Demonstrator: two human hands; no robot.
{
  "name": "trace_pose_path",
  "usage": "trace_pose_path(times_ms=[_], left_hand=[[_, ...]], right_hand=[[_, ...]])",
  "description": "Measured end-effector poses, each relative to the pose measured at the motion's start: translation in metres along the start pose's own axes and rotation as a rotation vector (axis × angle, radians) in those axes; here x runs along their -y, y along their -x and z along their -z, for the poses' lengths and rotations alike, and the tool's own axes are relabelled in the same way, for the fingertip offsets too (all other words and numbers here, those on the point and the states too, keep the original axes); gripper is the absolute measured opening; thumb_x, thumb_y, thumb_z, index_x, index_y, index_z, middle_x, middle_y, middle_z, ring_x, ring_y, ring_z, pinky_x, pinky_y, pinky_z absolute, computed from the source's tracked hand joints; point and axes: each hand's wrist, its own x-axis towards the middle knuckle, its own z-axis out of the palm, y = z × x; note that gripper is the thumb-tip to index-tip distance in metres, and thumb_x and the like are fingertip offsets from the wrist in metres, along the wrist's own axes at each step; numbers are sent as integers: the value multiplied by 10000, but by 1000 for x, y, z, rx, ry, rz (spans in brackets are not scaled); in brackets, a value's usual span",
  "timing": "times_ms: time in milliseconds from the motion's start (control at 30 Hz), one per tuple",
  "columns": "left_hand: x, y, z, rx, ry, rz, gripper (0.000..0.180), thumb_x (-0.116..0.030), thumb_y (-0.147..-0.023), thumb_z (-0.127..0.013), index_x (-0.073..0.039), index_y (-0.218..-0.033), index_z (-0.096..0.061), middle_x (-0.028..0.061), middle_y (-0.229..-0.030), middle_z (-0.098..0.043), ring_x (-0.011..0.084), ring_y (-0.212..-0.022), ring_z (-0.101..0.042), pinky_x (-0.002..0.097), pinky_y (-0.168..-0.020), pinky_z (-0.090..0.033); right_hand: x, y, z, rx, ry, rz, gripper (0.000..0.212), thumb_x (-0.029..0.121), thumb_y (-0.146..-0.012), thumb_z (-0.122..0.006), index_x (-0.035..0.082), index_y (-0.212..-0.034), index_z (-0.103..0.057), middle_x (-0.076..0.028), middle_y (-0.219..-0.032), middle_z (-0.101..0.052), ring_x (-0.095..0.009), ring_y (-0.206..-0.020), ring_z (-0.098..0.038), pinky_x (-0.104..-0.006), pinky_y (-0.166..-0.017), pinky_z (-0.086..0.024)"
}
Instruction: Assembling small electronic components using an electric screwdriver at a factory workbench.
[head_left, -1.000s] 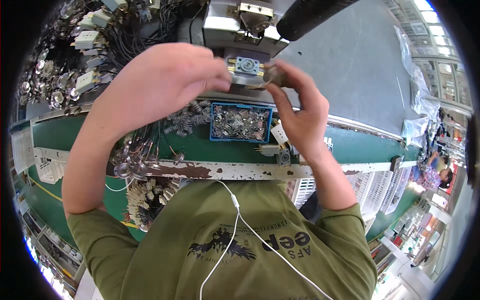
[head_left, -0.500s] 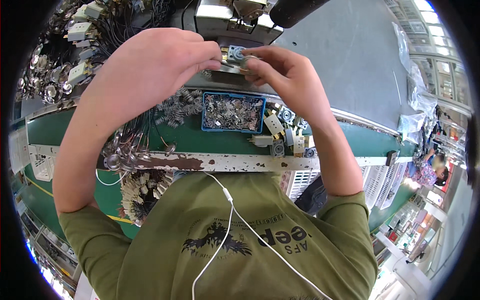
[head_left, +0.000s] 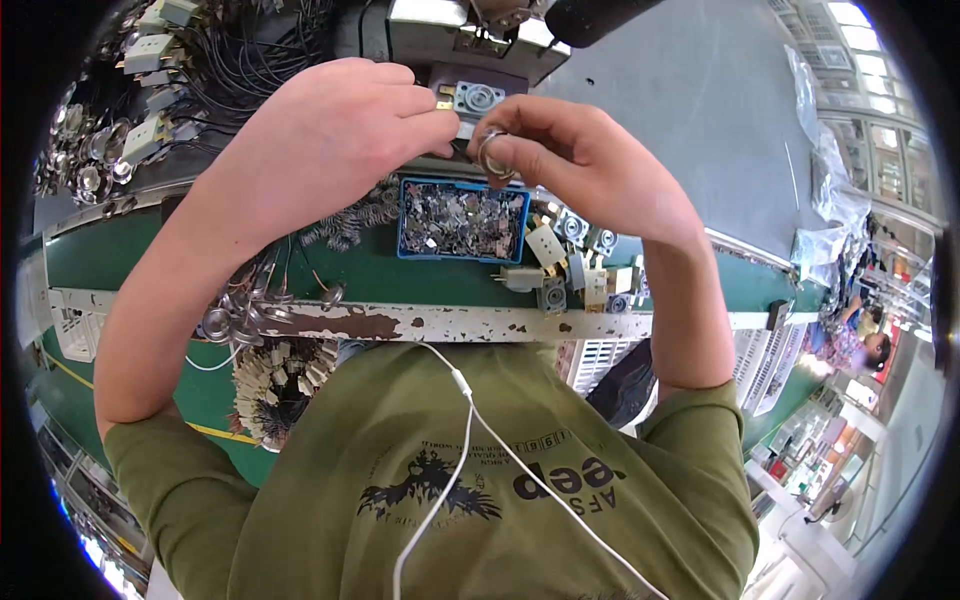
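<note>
Our right hand [head_left: 595, 165] pinches a round metal cap [head_left: 494, 153]; whether our left hand [head_left: 345, 130] grips anything, we can't tell. Best we steady the cap lightly.

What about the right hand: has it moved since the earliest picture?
Yes. Judged against the blue tray on the bench, the right hand has shifted leftward and closer to the tray, toward the wearer's body.
</note>
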Motion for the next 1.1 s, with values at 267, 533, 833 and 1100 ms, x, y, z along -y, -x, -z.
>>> trace_pose_path(times_ms=[267,533,833,1100], left_hand=[[-12,-2,-7,-64,36,97,176,-233,-872,-738,-99,-872,-624,25,-753,-573,230,-771,-620,370,-681,-501],[-10,3,-11,-7,-87,2,273,-364,-872,-741,-127,-829,-615,-2,-705,-582,194,-740,-640,350,-648,-485],[-15,7,-2,171,161,-15,358,-274,-879,-729,-233,-1234,-707,11,-774,-600,196,-760,-650,370,-689,-514],[11,-27,2,-3,503,348,338,-209,-906,-725,-99,-1222,-679,111,-905,-734,310,-831,-704,400,-740,-551]], right_hand=[[-7,28,-45,-480,-97,69,411,29,-951,-742,-8,-1349,-647,-59,-1041,-721,-108,-990,-665,-267,-880,-549],[-4,8,-18,-137,133,-4,356,105,-944,-750,42,-1292,-708,-63,-1078,-760,-113,-860,-639,-294,-815,-537],[-41,14,-31,-615,546,167,561,141,-855,-814,76,-1377,-618,-127,-1311,-633,-276,-1066,-672,-381,-886,-566],[-28,22,-16,-741,332,313,503,-37,-921,-729,-5,-1396,-566,-156,-1328,-649,-192,-1102,-673,-301,-873,-553]])
